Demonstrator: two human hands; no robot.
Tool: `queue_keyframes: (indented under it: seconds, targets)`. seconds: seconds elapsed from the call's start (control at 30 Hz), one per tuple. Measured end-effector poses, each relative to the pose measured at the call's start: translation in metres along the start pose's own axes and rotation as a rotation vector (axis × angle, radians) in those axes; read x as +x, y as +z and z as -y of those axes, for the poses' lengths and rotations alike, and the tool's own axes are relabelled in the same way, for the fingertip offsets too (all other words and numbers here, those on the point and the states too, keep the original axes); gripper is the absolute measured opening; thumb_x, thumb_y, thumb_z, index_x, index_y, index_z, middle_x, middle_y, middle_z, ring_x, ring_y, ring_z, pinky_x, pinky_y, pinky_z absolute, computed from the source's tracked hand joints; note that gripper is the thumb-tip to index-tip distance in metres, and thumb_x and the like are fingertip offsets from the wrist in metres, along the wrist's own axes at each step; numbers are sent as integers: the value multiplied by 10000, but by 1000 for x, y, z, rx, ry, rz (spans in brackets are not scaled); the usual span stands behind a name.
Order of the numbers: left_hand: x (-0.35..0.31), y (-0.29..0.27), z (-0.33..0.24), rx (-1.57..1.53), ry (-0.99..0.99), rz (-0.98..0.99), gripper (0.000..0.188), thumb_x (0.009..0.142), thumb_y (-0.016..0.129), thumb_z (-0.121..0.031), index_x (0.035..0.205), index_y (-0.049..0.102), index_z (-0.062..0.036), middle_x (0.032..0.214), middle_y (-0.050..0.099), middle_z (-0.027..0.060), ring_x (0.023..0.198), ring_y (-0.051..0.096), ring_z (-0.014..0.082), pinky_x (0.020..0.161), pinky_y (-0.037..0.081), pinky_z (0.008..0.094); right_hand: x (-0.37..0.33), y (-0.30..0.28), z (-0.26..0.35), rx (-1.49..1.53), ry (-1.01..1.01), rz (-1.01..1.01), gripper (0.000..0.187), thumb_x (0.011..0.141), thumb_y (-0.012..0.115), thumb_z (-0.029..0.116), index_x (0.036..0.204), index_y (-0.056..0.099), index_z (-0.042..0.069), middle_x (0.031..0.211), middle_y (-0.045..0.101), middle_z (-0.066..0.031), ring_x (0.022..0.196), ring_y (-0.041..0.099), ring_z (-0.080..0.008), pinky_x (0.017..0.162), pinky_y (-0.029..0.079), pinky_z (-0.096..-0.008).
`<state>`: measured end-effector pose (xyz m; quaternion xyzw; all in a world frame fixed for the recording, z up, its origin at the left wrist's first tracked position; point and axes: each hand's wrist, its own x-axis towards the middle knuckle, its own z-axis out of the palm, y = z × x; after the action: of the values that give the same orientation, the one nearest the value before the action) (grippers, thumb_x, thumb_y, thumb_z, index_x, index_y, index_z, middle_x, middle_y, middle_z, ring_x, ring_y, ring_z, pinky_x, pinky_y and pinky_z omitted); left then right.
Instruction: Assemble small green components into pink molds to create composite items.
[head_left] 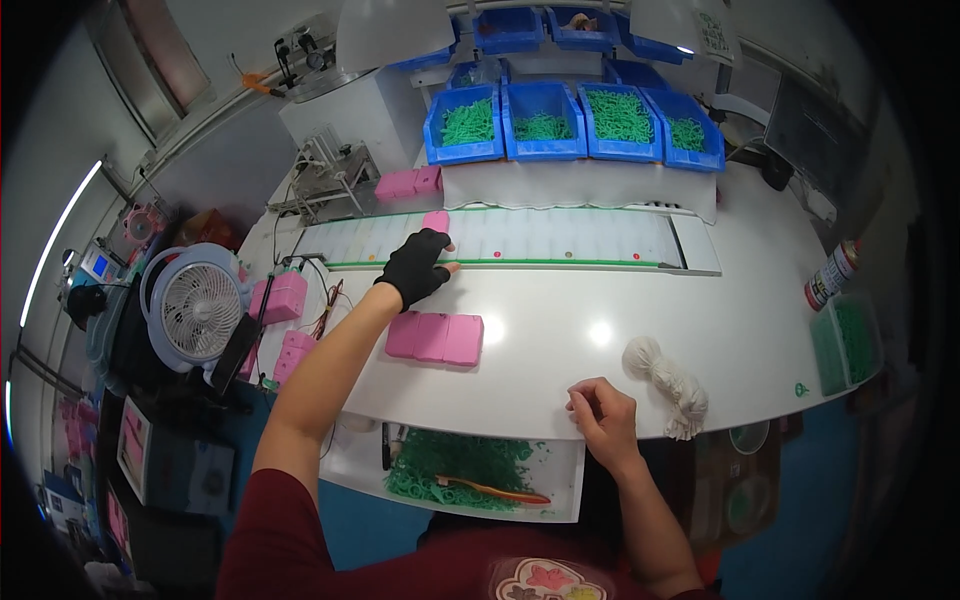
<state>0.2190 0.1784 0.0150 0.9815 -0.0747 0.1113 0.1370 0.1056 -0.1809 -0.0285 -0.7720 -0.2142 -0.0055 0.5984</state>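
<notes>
My left hand, in a black fingerless glove, reaches over the near edge of a long white conveyor strip with green edges. Its thumb and a bare fingertip are apart, with nothing seen between them. A small pink block is on the strip just beyond the knuckles; whether the hand touches it is hidden. Nearer lies a row of pink blocks, side by side on the white table. My bare right hand is at the table's front edge, fingers curled in; anything inside is hidden.
Blue bins with green pieces stand behind the strip. An open drawer below holds green pieces and a brush. A bundle of white yarn, a spray can and a clear tub are right, a fan left.
</notes>
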Motion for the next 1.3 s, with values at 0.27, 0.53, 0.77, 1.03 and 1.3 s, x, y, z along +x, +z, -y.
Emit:
queue_keyframes:
  seconds: [0.27, 0.53, 0.77, 1.03, 1.3]
  targets:
    - [12, -5, 8, -33, -199, -160, 341, 803, 716, -302, 1027, 614, -66, 1015, 617, 141, 934, 611, 303, 827, 486, 395, -6, -2, 4, -16, 18, 7, 58, 902, 597, 40, 900, 605, -17, 719, 658, -92, 634, 662, -145, 572, 506, -246]
    - [-32, -33, -68, 230, 213, 655, 906, 568, 785, -647, 1151, 576, 13, 1186, 560, 195, 1136, 526, 342, 957, 451, 420, 0, 0, 0, -18, -7, -8, 61, 901, 596, 47, 896, 610, -12, 699, 655, -83, 624, 654, -142, 563, 488, -247]
    - [-93, -27, -101, -794, 76, 248, 829, 635, 815, -112, 1347, 390, -99, 1219, 534, 153, 1124, 569, 283, 949, 487, 379, -2, 1, 0, 87, 58, -21, 94, 915, 592, 77, 914, 620, -13, 699, 656, -63, 600, 613, -99, 559, 481, -234]
    - [-144, 10, -167, -1557, -166, 290, 812, 781, 668, -69, 1460, 224, -95, 1273, 492, 141, 1124, 556, 268, 903, 515, 378, -19, 11, 37, 426, 319, 129, 298, 1010, 501, 254, 984, 608, -23, 811, 668, -77, 665, 628, -90, 581, 509, -219]
    - [-152, 14, -193, -1018, 160, 119, 757, 752, 758, -86, 1409, 383, -58, 1279, 535, 119, 1183, 538, 235, 1013, 427, 354, -29, 13, 37, 792, 552, 233, 451, 995, 529, 336, 1261, 463, -22, 1198, 575, -146, 1084, 602, -200, 869, 550, -332]
